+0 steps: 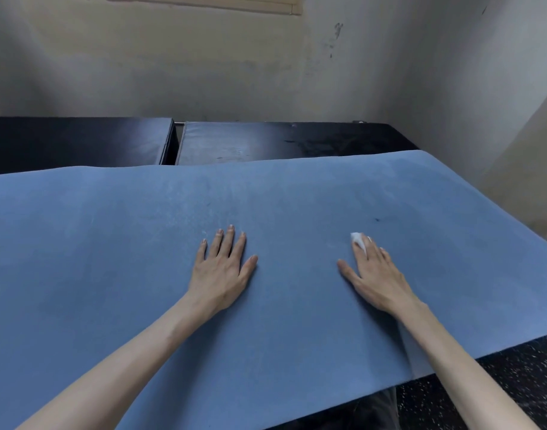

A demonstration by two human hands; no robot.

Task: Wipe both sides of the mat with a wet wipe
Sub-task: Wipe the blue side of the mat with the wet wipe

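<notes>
Mat: lay flat, top side being wiped.
Right hand: flat fingers pressed wipe.
Left hand: flat, steadying.
Next: likely flip.

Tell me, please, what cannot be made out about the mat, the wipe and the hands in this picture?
- Wet wipe: head view, mostly under the right hand fingers; its size is unclear.
- Blue mat: left end cut off by the frame; underside hidden.
- Small dark speck: too small to identify.
- Left hand: lies flat; pressure unknowable.
</notes>
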